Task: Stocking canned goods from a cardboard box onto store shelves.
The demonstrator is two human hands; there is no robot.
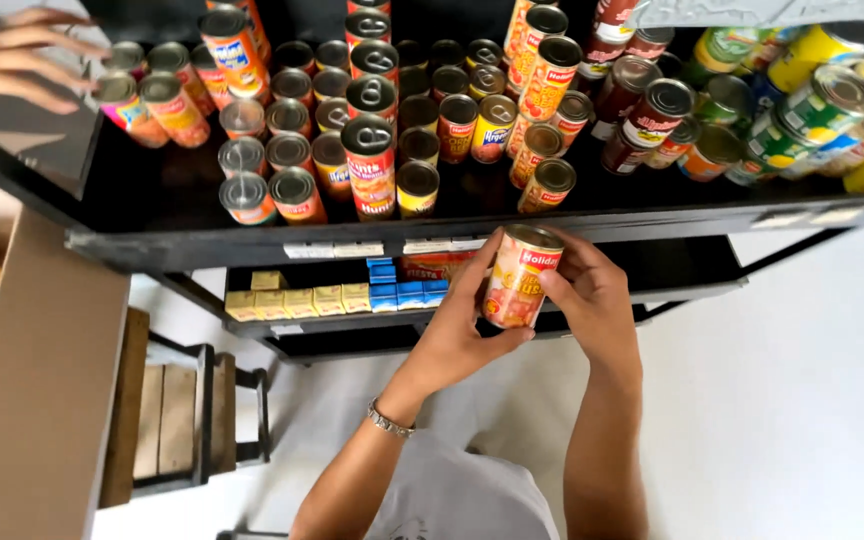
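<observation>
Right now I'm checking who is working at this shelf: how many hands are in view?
3: the left hand and right hand together hold an orange-labelled metal can below the black shelf; another person's hand reaches in top left.

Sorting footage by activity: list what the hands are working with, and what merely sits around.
In hand:
- round orange-labelled metal can, in left hand and right hand

Lying about:
- rows of tins on black shelf
- small yellow boxes
- cardboard box
- another person's hand

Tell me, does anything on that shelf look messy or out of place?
Mostly tidy rows of upright cans. On the right, though, the green and yellow cans lie tipped and jumbled against each other on the shelf. One orange can is off the shelf, held in both hands.
</observation>
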